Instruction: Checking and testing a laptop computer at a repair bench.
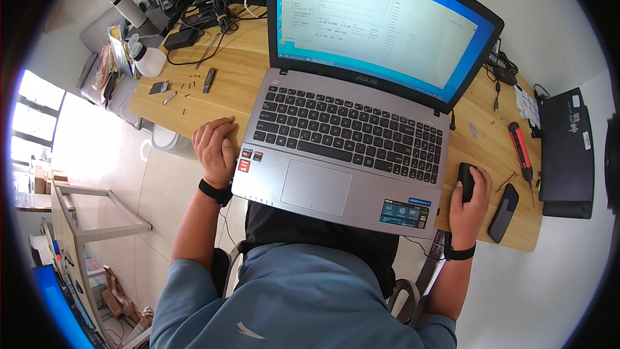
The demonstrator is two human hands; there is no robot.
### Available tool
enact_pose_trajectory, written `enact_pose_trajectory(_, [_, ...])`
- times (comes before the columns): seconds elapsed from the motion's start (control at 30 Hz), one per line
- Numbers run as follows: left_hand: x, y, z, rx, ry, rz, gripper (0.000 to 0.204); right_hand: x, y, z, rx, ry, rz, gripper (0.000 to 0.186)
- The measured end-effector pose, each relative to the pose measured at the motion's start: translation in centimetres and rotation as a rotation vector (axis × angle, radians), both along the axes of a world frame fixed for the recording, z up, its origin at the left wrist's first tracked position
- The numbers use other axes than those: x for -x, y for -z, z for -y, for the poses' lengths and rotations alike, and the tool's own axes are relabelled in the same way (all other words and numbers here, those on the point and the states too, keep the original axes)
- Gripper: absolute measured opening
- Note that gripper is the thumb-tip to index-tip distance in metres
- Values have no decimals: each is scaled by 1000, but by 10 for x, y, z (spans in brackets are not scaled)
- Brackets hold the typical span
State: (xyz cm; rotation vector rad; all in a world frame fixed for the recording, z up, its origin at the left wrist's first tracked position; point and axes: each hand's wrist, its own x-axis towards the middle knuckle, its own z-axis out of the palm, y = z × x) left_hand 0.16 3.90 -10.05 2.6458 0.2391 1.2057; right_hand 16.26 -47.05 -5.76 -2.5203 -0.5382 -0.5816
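In the head view, the right hand (473, 199) is curling over a black computer mouse (465, 179), which is sitting right of the open laptop (352, 123). The left hand (215, 150) is resting loosely, gripping nothing visible, at the wooden desk's (244, 81) edge beside the laptop.

A window (40, 87) is glowing white at the left.
A pale tiled floor (165, 181) is stretching below a wooden desk (239, 58), a pale-framed table (110, 229) is standing at lower left, and a white wall (510, 291) is rising at right.
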Motion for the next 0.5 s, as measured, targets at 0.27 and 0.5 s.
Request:
enact_pose_trajectory(0.27, [0,1,-1,-5,6,0,31,0,0,0,4,0,3,43])
enact_pose_trajectory(0.5, [0,1,-1,-5,8,4,30,0,0,0,1,5,1,42])
